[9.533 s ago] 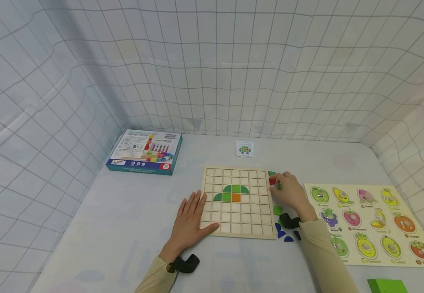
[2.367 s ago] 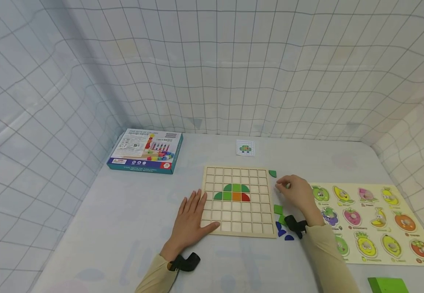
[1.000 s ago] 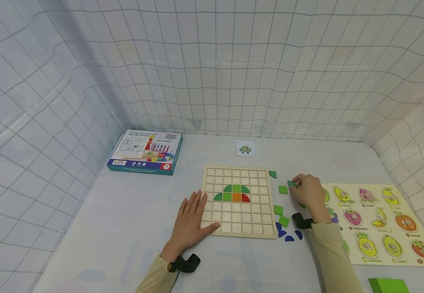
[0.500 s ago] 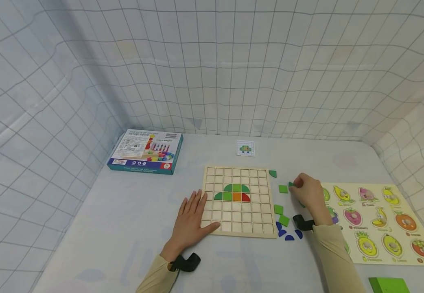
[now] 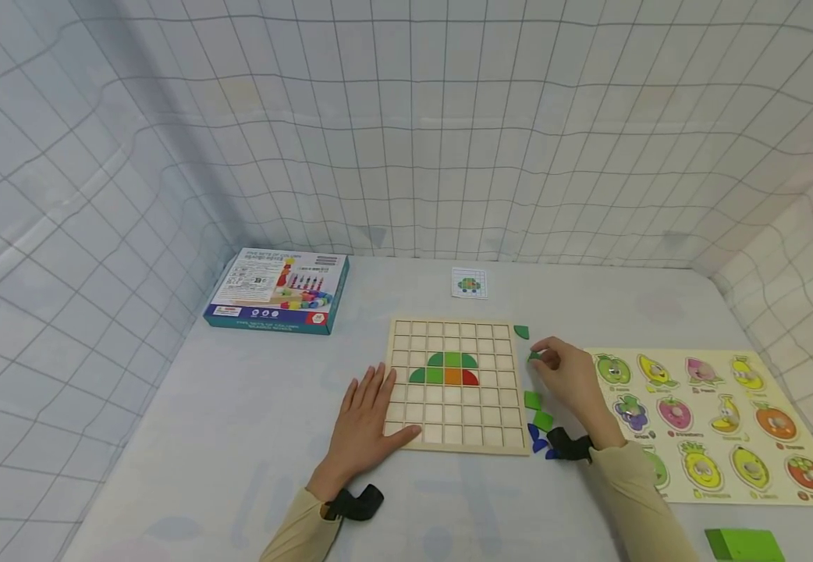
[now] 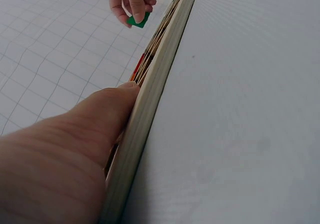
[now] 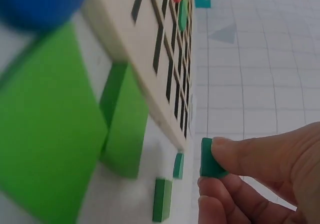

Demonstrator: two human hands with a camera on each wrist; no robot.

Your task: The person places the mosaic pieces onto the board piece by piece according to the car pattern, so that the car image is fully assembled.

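A wooden grid board [image 5: 452, 417] bears green pieces, an orange square [image 5: 452, 376] and a red quarter-circle piece [image 5: 470, 377]. My left hand [image 5: 364, 433] lies with spread, straight fingers on the board's left edge, thumb at its near left corner. Right of the board, my right hand [image 5: 569, 381] pinches a dark green quarter-circle piece [image 7: 211, 159] between thumb and fingers, raised off the table in the right wrist view. Another dark green quarter-circle [image 5: 522, 332] lies by the board's far right corner. Light green squares [image 5: 533, 400] and blue half-round pieces [image 5: 537, 445] lie nearer me.
A small picture card [image 5: 470, 283] lies beyond the board. At the far left is a boxed bead set [image 5: 278, 291]. A fruit puzzle board [image 5: 722, 429] spreads out at right, with a green block [image 5: 743, 545] in front. Grid-patterned sheets enclose the table.
The red quarter-circle has come onto the board beside the orange square. Lately my right hand took a dark green quarter-circle by the fruit puzzle and moved left with it. My left hand stayed put.
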